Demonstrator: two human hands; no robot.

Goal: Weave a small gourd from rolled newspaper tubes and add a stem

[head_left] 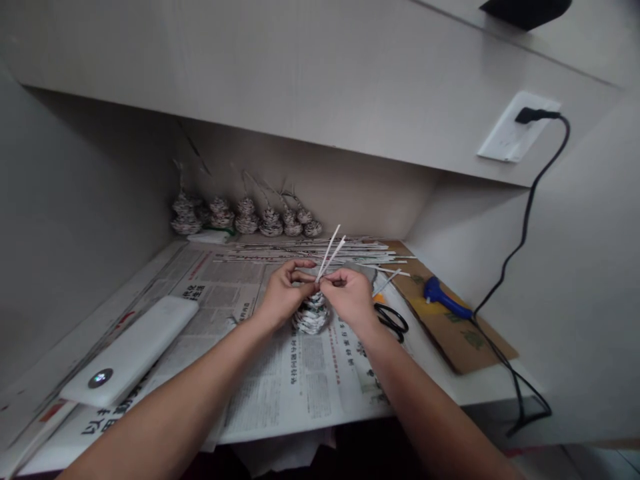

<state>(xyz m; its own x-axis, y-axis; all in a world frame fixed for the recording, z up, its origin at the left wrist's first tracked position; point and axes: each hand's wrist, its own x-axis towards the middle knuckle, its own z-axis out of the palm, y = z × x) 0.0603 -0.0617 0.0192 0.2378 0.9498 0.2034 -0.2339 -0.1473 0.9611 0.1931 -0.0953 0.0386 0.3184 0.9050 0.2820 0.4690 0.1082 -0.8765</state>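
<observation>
A small woven gourd (311, 319) of rolled newspaper stands on the newspaper sheets between my hands. Two pale paper sticks (330, 255) rise from its top and lean slightly right. My left hand (287, 288) closes thumb and fingers at the gourd's neck, on the left side. From the right, my right hand (351, 293) pinches the foot of the paper sticks with thumb and index finger. My fingers hide the gourd's top. Black-handled scissors (393, 322) lie just right of my right wrist, partly covered.
Behind my hands lies a spread of thin paper sticks (300, 252). Several woven gourds (246, 217) line the back wall. A white power bank (135, 350) is at left. On cardboard (470, 343) at right rests a blue glue gun (445, 299); its black cord (525, 220) reaches the wall socket.
</observation>
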